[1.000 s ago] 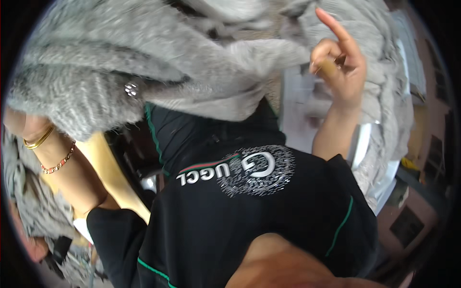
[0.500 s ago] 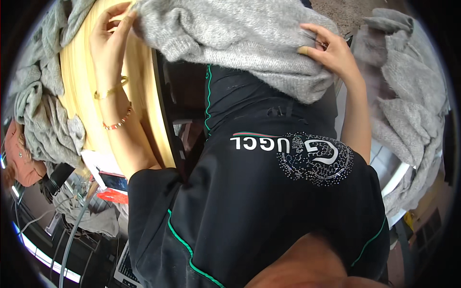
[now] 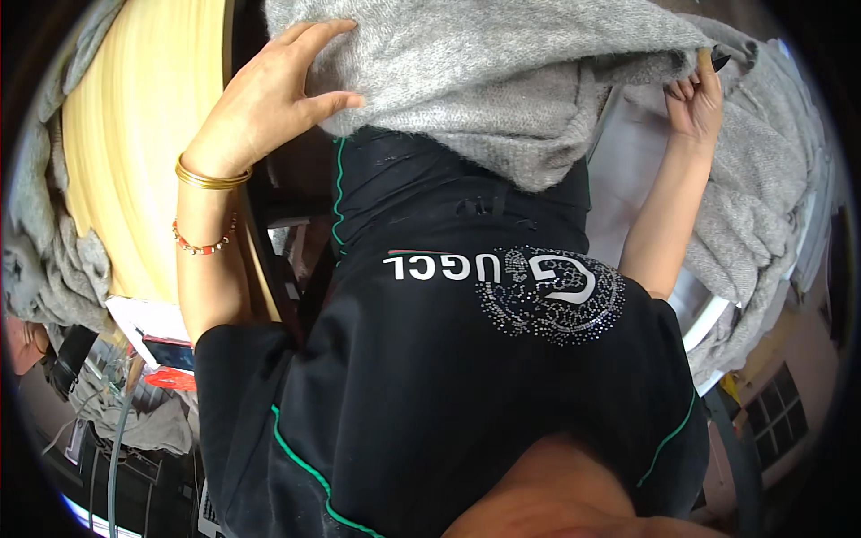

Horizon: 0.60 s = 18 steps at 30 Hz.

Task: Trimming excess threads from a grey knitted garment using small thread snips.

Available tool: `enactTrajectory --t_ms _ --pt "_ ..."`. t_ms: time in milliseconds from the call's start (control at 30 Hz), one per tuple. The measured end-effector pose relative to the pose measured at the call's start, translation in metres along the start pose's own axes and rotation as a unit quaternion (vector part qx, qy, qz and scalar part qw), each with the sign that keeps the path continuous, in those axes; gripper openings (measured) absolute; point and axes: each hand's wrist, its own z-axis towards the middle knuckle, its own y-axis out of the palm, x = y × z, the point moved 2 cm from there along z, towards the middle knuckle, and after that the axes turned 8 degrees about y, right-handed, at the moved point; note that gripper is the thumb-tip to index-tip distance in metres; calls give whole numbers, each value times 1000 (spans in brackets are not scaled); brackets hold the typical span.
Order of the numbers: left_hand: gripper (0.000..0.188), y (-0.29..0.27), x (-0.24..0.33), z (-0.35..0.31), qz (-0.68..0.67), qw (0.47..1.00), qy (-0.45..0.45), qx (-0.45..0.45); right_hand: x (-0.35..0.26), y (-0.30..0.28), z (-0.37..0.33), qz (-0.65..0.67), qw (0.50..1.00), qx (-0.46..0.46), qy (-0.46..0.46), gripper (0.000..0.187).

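Note:
A light grey, fuzzy knitted garment lies over my lap, its lower edge hanging in a rounded fold. My left hand rests at the garment's left side with thumb and fingers apart, the fingertips touching the knit. At the far right, my right hand pinches the garment's edge and draws it out sideways. Beside those fingertips shows a small dark pointed thing; its kind cannot be made out. The upper part of the garment runs out of the picture.
A pale wooden tabletop stands on my left, with grey knitwear heaped along its far side. More grey knitwear is piled on a white surface to my right. A phone lies near a red plastic bag.
My right hand has moved right and pulled the garment's edge outward. My left hand has gone from pinching the garment's upper left to lying spread against it, nearer the middle.

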Motion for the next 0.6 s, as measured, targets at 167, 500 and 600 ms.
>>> enactTrajectory --t_ms 167,500,600 --pt "42 18 19 18 87 995 22 -32 -12 4 23 -10 1000 9 -6 25" --pt "11 -30 -20 46 89 994 -37 -41 -22 63 42 -64 995 75 13 19" --pt "12 -44 -28 67 121 992 -6 42 -10 58 70 -74 996 31 40 19"
